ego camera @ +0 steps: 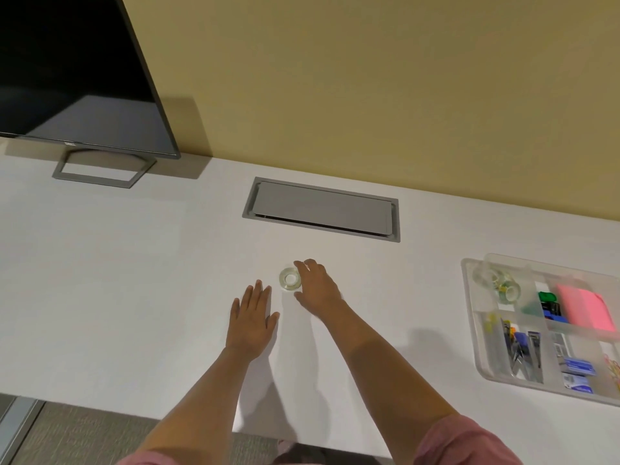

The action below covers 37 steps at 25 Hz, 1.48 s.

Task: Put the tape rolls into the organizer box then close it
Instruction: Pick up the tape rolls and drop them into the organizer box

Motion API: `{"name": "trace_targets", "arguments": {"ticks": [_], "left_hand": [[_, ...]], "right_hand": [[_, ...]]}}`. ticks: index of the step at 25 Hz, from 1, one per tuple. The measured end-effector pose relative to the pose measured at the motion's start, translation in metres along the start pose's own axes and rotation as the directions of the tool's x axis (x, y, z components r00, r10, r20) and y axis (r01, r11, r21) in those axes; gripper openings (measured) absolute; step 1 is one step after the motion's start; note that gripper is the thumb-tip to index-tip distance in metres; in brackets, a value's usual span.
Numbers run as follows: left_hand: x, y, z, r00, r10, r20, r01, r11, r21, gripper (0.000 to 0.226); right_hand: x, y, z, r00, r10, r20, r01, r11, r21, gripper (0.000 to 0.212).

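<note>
I take the clear tape roll (290, 279) as my landmark: it lies flat on the white desk (134, 280), just short of the grey cable hatch (321, 209) set into the desktop beyond it. My right hand (317, 286) sits at the roll's right side with the fingers curled loosely round its far edge and the thumb nearer me — spread, not clamped, and I cannot tell whether any fingertip is touching the roll. My left hand (252, 322) lies flat and released on the desk, just on the near left of the roll, holding nothing. The clear organizer box (469, 317) stands well off to the right of the roll, lid up, and in its far-left compartment I make out at least one more roll of tape (508, 289) among glare; other compartments hold pink sticky notes (585, 307) and staple boxes (577, 369). So I judge one roll is left to fetch and the lid is not yet shut. The risks, as I see them: the roll is smooth and low, so a shallow pinch could skate it toward the hatch or flick it on edge and send it rolling; and the carry to the box is long, so a loose grip might drop it short.
</note>
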<state>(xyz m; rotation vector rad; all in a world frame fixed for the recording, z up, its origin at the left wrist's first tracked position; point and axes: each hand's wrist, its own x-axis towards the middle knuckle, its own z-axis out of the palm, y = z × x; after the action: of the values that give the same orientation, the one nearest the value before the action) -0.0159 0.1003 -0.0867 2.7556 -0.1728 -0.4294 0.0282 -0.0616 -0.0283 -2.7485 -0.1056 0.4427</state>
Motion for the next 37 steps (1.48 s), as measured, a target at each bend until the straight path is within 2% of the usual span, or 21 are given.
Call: {"name": "trace_targets", "arguments": {"ticks": [7, 12, 15, 20, 24, 31, 37], "left_hand": [[0.011, -0.009, -0.004, 1.0, 0.01, -0.006, -0.01, 1.0, 0.006, 0.083], [0.011, -0.013, -0.002, 1.0, 0.023, -0.006, -0.022, 1.0, 0.016, 0.1], [0.011, -0.011, -0.004, 1.0, 0.017, -0.001, -0.017, 1.0, 0.004, 0.084], [0.011, -0.002, -0.008, 1.0, -0.026, 0.017, 0.026, 1.0, 0.018, 0.082], [0.018, 0.017, -0.012, 0.997, -0.063, 0.051, 0.06, 0.997, 0.058, 0.057], [0.03, 0.097, 0.013, 0.995, 0.047, 0.083, -0.053, 0.996, 0.078, 0.057], [0.031, 0.195, 0.051, 0.994, 0.088, 0.057, -0.09, 0.995, 0.037, 0.057]], "right_hand": [[0.016, -0.005, 0.009, 0.999, -0.024, 0.036, 0.026, 0.999, -0.045, 0.059], [0.022, -0.006, 0.011, 1.0, -0.015, 0.016, 0.015, 0.999, -0.039, 0.056], [0.023, -0.004, 0.007, 1.0, 0.012, -0.017, -0.011, 0.999, 0.034, 0.053], [0.01, 0.02, -0.017, 0.986, 0.07, -0.154, -0.041, 0.982, 0.186, 0.056], [-0.011, 0.066, -0.051, 0.953, 0.137, -0.27, -0.075, 0.971, 0.228, 0.059], [-0.058, 0.188, -0.113, 0.839, 0.364, -0.404, -0.266, 0.923, 0.28, 0.052], [-0.103, 0.288, -0.14, 0.771, 0.451, -0.448, -0.332, 0.887, 0.322, 0.051]]}}
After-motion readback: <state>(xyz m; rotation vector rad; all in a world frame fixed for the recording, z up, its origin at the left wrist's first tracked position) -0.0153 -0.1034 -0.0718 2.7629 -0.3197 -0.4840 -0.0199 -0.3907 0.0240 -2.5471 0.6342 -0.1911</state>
